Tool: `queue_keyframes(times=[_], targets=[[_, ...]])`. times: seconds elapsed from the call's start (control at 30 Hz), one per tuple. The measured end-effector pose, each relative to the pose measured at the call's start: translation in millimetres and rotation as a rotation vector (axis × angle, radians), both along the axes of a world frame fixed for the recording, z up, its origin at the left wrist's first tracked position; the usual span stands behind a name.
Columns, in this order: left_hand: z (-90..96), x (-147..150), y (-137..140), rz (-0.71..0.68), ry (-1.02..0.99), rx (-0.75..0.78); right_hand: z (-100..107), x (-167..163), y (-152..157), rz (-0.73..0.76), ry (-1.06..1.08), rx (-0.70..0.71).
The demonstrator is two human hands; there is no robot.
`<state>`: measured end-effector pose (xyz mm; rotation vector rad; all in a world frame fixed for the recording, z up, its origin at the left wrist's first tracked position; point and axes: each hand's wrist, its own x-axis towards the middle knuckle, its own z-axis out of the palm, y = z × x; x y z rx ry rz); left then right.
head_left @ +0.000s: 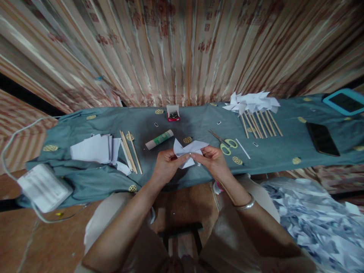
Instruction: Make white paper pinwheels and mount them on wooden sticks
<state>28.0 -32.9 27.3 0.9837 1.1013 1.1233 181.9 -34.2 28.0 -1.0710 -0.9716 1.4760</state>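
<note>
A white paper pinwheel (186, 148) with a small pin at its centre is held in front of me, over the near edge of the cloth. My left hand (167, 163) pinches its left side, thumb near the centre. From the right, my right hand (212, 159) is closed on the opposite blades, its thumb also by the pin. Beyond the hands lie a glue stick (159, 139) and a small open red box (173, 113) of dark pins. Green-handled scissors (226, 145) rest to the right, beside a thin white paper strip (242, 148).
Finished pinwheels (253, 103) on sticks lie at the back right. Paper sheets (91, 148) and several wooden sticks (131, 151) are on the left, near a white box with a cable (45, 187). A phone (322, 139) and blue-framed device (345, 101) lie right; paper scraps (318, 223) fill the lower right.
</note>
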Motion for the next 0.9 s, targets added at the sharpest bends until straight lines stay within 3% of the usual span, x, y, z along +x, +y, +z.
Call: queue_keyframes(times=[0.3, 0.9], targets=[[-12.3, 1, 2, 0.026, 0.087, 0.105, -5, 2, 2, -0.028, -0.024, 0.006], [-5.4, 2, 2, 0.063, 0.137, 0.124, -4, 1, 3, -0.027, 0.046, -0.039]])
